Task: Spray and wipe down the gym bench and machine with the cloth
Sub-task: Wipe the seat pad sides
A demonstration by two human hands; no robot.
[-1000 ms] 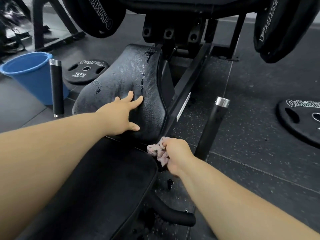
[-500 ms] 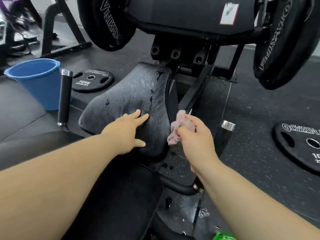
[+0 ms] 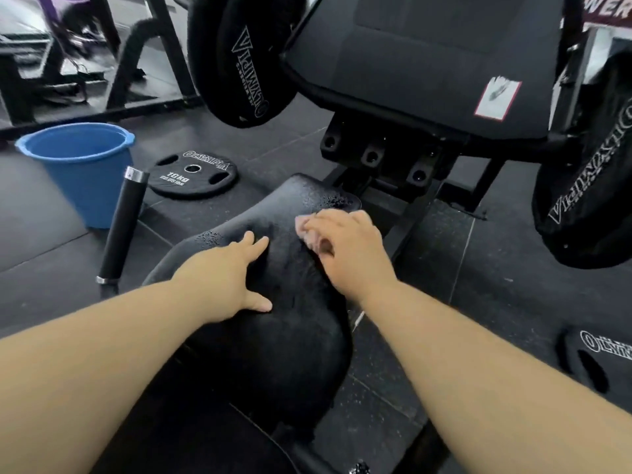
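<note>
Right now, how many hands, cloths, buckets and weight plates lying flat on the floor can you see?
Hands: 2, the left hand and the right hand
Cloths: 1, the pink cloth in the right hand
Buckets: 1, the blue bucket
Weight plates flat on the floor: 2, the 10 kg plate and the plate by the right edge
Total: 6

floor (image 3: 513, 285) open R of pad (image 3: 273, 336), handle (image 3: 123, 224), bucket (image 3: 85, 172) crowd L, footplate (image 3: 427, 63) overhangs front
</note>
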